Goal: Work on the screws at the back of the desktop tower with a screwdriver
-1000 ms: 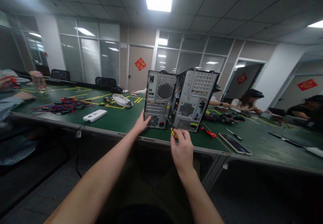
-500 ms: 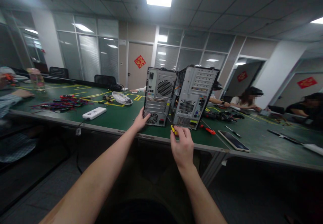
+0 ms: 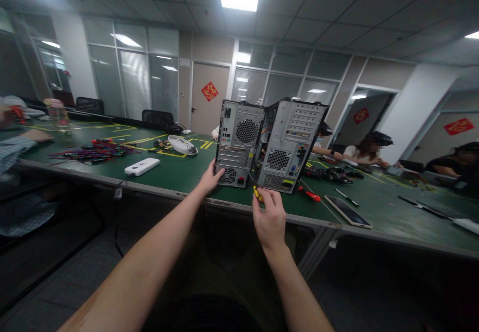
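2 PC towers on the green table, backs to the wearer: L tower [image 3: 239, 142] and R tower [image 3: 286, 147], approx. side by side, R one turned at an angle, narrow dark gap betw. them. 2 hands at work. L hand [image 3: 210, 179] grips L tower's lower outer edge, thumb on rear panel, fingers mostly hidden behind the side. R hand [image 3: 270, 217] pinches 1 screwdriver [image 3: 258, 193], yellow/blk handle, fingers bunched close; thin shaft runs up-left twd L tower's lower inner corner. Can't tell if tip touches.

R of towers: 1 red-handled tool [image 3: 310, 194] just beside R tower, 1 pen [image 3: 347, 197], 1 phone [image 3: 348, 210] near front edge, 1 black cable heap [image 3: 337, 173] farther back. L side: 1 white device [image 3: 142, 166] w/ cord hanging over front edge, 1 wire bundle [image 3: 93, 151] (strands too many to count), 1 white oval grille [image 3: 182, 145], 1 bottle [image 3: 58, 116] well apart.

Edges/room: both towers stand nr front edge of table [image 3: 179, 174], thin green strip in front; R hand is at that edge, its forearm on the wearer's side. Wider green stretch betw. white device & L hand. R tower's right side has the red-handled tool close by, so tighter there.
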The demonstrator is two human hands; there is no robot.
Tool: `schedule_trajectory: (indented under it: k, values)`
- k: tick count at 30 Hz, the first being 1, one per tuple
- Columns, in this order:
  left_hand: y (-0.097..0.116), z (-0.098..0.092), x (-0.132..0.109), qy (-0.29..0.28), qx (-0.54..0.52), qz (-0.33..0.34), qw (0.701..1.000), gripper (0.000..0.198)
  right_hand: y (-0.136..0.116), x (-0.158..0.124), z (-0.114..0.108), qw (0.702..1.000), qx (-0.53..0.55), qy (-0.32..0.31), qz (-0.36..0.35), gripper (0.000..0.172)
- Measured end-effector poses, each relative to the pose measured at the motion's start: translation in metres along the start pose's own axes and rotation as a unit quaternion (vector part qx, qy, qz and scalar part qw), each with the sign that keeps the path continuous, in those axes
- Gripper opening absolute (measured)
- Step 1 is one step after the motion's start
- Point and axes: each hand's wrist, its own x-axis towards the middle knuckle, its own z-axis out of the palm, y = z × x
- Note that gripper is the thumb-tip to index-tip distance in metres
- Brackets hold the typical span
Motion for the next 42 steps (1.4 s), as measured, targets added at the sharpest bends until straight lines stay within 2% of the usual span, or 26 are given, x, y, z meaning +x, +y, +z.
schedule_trajectory:
  k: [11, 27, 33, 39, 42]
  values:
    - [0.005, 0.0, -0.002, 0.005, 0.007, -0.007, 1.0, 0.069, 0.001, -0.001, 0.002, 1.0, -0.007, 0.007, 0.001, 0.022]
    - [-0.002, -0.001, 0.001, 0.002, -0.002, 0.001, 1.0, 0.071, 0.0, -0.003, 0.003, 1.0, -0.01, 0.004, 0.002, 0.024]
    - [-0.008, 0.0, 0.004, -0.002, -0.016, 0.006, 1.0, 0.072, -0.003, -0.002, 0.002, 0.999, -0.028, -0.025, -0.032, 0.03]
    - [-0.01, 0.0, 0.006, 0.003, -0.03, 0.013, 0.999, 0.074, -0.004, -0.005, 0.004, 1.0, -0.015, -0.02, 0.009, 0.024]
    - [-0.011, 0.0, 0.006, 0.0, -0.035, 0.015, 0.999, 0.075, -0.003, -0.005, 0.005, 1.0, -0.004, -0.008, 0.005, 0.025]
